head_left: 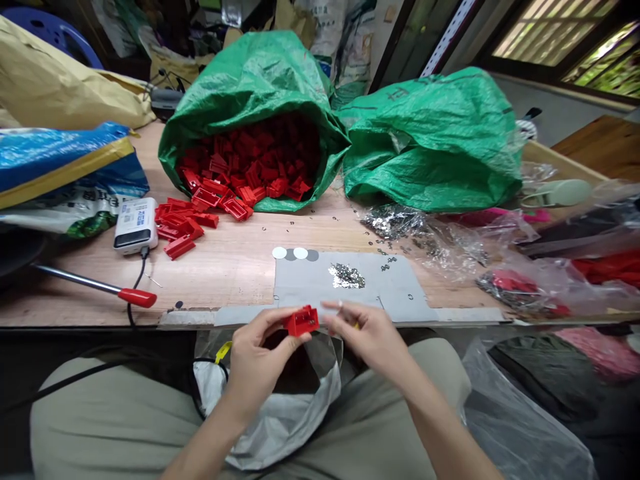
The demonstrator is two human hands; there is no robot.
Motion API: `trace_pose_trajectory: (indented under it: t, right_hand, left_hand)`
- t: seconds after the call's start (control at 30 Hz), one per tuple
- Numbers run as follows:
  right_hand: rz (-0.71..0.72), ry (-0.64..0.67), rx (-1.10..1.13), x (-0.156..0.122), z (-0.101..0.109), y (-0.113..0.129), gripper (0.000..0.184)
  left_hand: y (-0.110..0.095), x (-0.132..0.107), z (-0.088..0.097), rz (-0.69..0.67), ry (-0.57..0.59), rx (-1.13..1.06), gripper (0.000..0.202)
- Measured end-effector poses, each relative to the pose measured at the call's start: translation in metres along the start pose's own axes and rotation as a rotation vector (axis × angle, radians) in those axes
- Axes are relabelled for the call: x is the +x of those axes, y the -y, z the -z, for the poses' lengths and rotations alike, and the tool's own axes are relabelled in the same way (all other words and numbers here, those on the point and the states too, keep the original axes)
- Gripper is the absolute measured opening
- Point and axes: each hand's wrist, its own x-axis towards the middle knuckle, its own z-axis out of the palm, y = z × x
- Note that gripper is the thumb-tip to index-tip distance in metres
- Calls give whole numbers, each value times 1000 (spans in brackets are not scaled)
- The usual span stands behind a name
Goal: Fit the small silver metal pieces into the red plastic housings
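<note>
My left hand (263, 347) grips a small red plastic housing (303, 321) between thumb and fingers, its hollow side turned up with small metal bits inside. Just to the right, my right hand (367, 333) has thumb and index finger nearly together, close to the housing but apart from it. Something small and yellowish shows at its curled fingers; motion blur hides what the fingertips hold. Beyond the hands, a grey mat (305, 283) bears a little pile of shiny metal pieces (347, 275). Under the hands, an open white bag (285, 427) lies between the knees.
A green sack (260, 73) spills red housings (183, 223) onto the table. Another green sack (435, 147) stands beside it, near clear bags of metal parts (400, 223). At left are a white power bank (135, 227) with a cable and a red-handled lever (137, 297) reaching over the table edge.
</note>
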Motion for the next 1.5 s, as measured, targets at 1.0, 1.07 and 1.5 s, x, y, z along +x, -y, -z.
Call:
trace_pose_trajectory:
  t: [1.0,1.07,1.5]
  right_hand:
    - [433,-23,-1162,85,35,21,22]
    - [408,-31,-936,78,27,26,21]
    - [81,243,-518,79,-4,29,27]
  left_hand:
    - [24,33,7,-133,9,289,27]
    - [24,33,7,-133,11,285,27]
    - [22,34,7,-208,34,279,27]
